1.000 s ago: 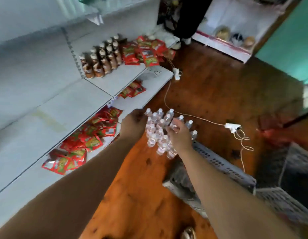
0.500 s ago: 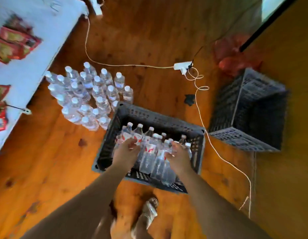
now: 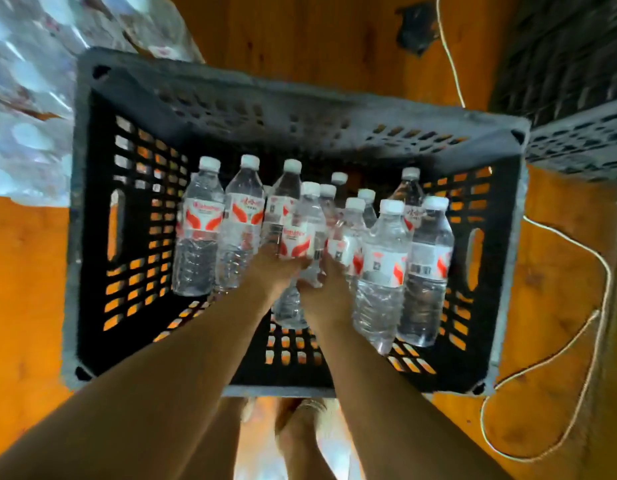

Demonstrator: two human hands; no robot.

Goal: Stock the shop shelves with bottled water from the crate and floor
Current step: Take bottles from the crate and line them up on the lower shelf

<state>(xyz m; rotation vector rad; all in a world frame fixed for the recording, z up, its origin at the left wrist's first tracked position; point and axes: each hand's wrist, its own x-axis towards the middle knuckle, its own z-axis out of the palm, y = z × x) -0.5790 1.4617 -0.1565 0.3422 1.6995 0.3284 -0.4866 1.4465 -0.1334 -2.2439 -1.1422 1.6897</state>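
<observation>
Inside crate [image 3: 300, 109], middle bottle [image 3: 302, 230] clasped between left hand [image 3: 270, 268], right hand [image 3: 329, 289].

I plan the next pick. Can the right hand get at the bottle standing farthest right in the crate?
Probably yes: the right hand is low inside the crate, and that water bottle stands close by, its cap and side uncovered.
</observation>
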